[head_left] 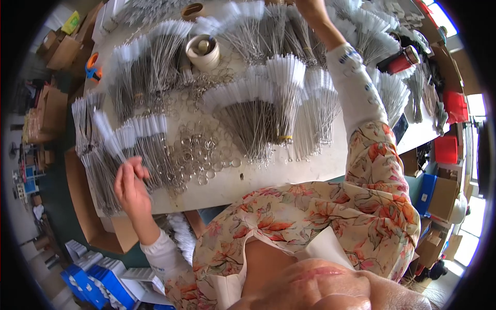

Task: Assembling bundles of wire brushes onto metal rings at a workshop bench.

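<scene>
My left hand [133, 192] is at the table's left side, fingers curled around the wire stems of a few white-bristled straw brushes [105, 127], whose bristle ends point up and away. Under and beside it lie more wire-stemmed brushes [146, 135] in dense rows. My right hand [312, 8] reaches to the far edge of the view, partly cut off, beside bunches of the same brushes [281, 20]; its fingers cannot be made out. Loose metal rings [202, 155] lie in a heap right of my left hand. One upright bundle [285, 98] has a yellow band around its stems.
A cream tub [202, 54] stands among the brushes, with a brown roll [193, 10] behind it. Orange-handled scissors [93, 68] lie at the far left. A dark red cylinder [403, 60] lies right of my right forearm. An open carton [82, 206] stands by the left table edge.
</scene>
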`<state>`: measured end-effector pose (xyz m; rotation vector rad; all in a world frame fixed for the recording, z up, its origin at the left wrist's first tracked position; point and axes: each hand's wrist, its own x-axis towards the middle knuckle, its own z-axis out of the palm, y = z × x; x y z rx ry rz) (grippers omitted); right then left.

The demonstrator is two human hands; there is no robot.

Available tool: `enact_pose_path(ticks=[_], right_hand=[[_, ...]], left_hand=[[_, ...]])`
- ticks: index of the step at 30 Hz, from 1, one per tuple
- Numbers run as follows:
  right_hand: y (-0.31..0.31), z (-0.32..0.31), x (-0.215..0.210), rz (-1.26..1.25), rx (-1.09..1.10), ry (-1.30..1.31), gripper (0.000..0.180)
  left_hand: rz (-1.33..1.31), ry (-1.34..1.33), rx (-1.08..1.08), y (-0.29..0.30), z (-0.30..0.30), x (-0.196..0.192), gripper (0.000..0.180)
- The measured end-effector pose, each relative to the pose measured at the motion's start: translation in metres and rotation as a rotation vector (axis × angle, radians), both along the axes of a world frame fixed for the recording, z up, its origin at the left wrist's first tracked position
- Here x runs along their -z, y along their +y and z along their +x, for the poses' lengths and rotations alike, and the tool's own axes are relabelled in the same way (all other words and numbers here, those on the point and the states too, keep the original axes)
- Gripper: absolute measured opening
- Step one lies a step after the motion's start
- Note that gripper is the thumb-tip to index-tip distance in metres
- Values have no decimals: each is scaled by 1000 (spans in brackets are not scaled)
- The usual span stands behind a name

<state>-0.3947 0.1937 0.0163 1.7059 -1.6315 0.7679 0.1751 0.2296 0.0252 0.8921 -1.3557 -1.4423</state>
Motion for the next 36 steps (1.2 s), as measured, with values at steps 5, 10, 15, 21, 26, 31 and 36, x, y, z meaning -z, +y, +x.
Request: enact_pose_path(ticks=[5,10,15,21,26,31,36], right_hand=[[59,195,-72,154,-804,-1428,19],[101,305,-55,693,-1004,-1584,19],[132,315,-17,218,-947,-1356,30],[146,347,31,332,-945,-2300,24],[153,341,15,527,-1125,-2378,21],[174,360,3,909,-677,-1110,17],[198,383,13,754,-798,-968,11]], left_hand=[[-145,-25,25,17,-61,-11,24],[-503,24,177,31,-131,-8,25],[-921,-36,-149,29,-114,19,26],[-1088,-165,-22,66,-96,40,27],[-1226,-297,72,82,-70,44,31],[-925,-27,51,62,-27,30,77],[-167,118,630,107,-29,39,91]])
